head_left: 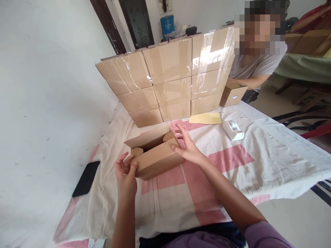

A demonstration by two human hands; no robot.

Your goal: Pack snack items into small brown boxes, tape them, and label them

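A small brown cardboard box (160,159) stands on the cloth in front of me, its lid flap raised at the back and its end flaps partly folded in. The visible inside is dark, and I cannot make out any contents. At the box's left end, my left hand (126,171) grips the near corner, thumb on the front wall and fingers curled beside it. My right hand (188,146) is at the right end, its thumb touching the front wall's top edge. Its other fingers are stretched out and apart beside the box.
A wall of taped cartons (170,82) stands behind the box. To the right lie a yellow sheet (205,118) and a white tape dispenser (233,130). A black phone-like slab (86,179) lies left. Across the table, a person (254,69) is beside another carton (233,93).
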